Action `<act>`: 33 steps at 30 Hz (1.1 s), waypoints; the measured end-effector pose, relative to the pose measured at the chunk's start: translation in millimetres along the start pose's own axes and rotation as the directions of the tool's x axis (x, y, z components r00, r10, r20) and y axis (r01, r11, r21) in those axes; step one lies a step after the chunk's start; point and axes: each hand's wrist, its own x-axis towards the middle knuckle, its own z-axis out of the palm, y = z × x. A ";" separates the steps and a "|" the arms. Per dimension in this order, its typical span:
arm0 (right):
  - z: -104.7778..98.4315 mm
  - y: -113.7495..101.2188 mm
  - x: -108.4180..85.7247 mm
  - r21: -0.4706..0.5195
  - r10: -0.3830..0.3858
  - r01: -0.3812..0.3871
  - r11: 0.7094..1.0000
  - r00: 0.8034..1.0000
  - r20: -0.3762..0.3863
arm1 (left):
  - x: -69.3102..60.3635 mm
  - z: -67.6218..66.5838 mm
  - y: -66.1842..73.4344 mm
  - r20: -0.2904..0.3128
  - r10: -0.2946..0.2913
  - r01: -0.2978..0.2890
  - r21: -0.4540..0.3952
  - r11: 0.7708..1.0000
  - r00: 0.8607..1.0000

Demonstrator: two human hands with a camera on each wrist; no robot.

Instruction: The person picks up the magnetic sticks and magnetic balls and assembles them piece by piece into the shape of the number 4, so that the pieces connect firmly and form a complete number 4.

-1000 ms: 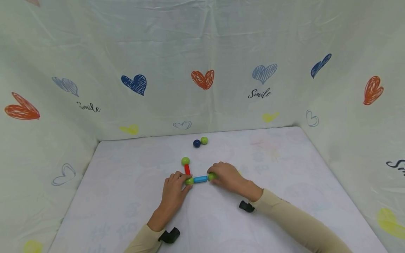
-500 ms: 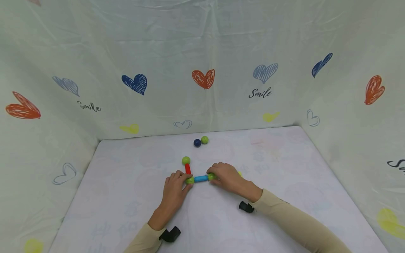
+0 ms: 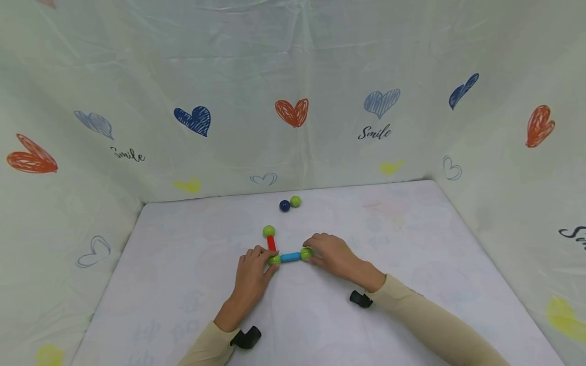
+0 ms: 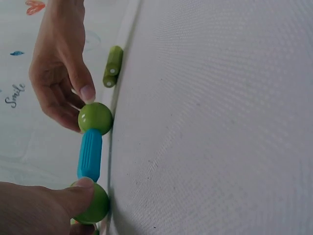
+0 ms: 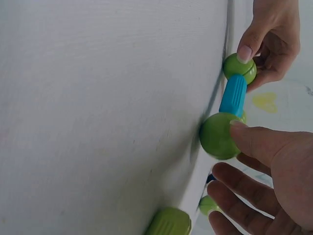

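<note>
Toy balls and rods form an L on the table. My left hand (image 3: 251, 274) pinches the green corner ball (image 5: 239, 68) between thumb and fingers. From it a red rod (image 3: 271, 243) runs away from me to another green ball (image 3: 268, 231). A blue rod (image 4: 90, 154) runs rightward to a green end ball (image 5: 218, 137). At that end ball is my right hand (image 3: 336, 256), its thumb touching the ball's edge. In the right wrist view its other fingers are loose and spread. Whether its index finger touches the ball is hard to tell.
Near the table's back edge lie a dark blue ball (image 3: 285, 206) and a green ball (image 3: 295, 201), side by side. Two green rods (image 4: 113, 67) lie beyond the right hand in the left wrist view. A white cloth (image 3: 293, 61) with printed hearts hangs behind the table.
The right hand has loosened and shifted slightly right, so more of the end ball shows. The left hand and the joined pieces stay in place.
</note>
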 end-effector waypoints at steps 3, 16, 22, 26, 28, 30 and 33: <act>-3.4 4.4 -4.7 0.006 0.016 -0.016 1.000 1.000 -0.009 | 0.1 -0.1 -0.3 0.000 -0.001 0.001 0.002 1.000 1.000; -11.2 33.5 -24.8 0.012 0.101 -0.100 0.995 0.992 -0.071 | 0.0 -1.1 -0.7 0.012 0.001 -0.001 0.006 1.000 1.000; -15.1 41.3 -26.9 0.036 0.158 -0.157 0.987 0.987 -0.019 | -0.5 -1.8 -1.2 0.007 0.004 -0.004 -0.002 1.000 1.000; -16.5 43.4 -27.4 0.051 0.166 -0.166 0.985 0.986 -0.007 | -0.3 -1.6 -1.0 0.003 0.003 -0.003 -0.007 1.000 1.000; -16.6 44.3 -27.2 0.057 0.166 -0.165 0.985 0.986 -0.002 | -0.2 -1.3 -0.5 0.002 0.002 -0.002 -0.006 1.000 1.000; -16.7 45.2 -26.9 0.059 0.164 -0.164 0.985 0.986 0.000 | -0.1 -1.1 -0.3 0.003 0.002 -0.002 -0.009 1.000 1.000; -16.6 46.1 -26.3 0.059 0.168 -0.169 0.984 0.986 0.008 | -0.5 -1.3 -0.1 0.005 0.003 -0.003 -0.017 1.000 1.000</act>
